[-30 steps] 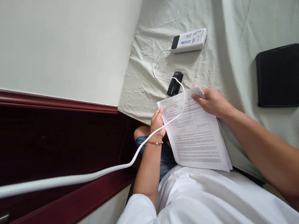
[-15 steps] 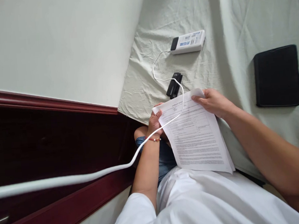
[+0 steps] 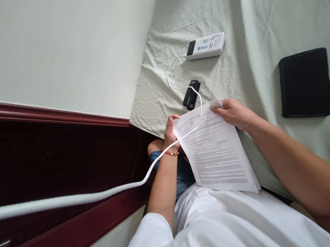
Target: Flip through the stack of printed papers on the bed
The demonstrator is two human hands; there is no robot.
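Observation:
A stack of printed paper sheets (image 3: 217,153) rests on my lap and against the bed's edge. My left hand (image 3: 170,132), with a red bead bracelet on the wrist, grips the stack's left edge near the top corner. My right hand (image 3: 234,112) pinches the curled top right corner of the upper sheet. A white cable (image 3: 183,137) crosses over the top of the sheets.
A pale green bed sheet (image 3: 260,24) covers the bed. On it lie a white power bank (image 3: 206,46) with the cable plugged in, a small black stapler-like object (image 3: 190,95), and a black flat case (image 3: 304,83). Dark red wooden trim (image 3: 53,117) runs at left.
My left hand slid a little up the stack's left edge and closed on it. The top left corner of the sheets lifted and settled again. My right hand stayed on the top corner.

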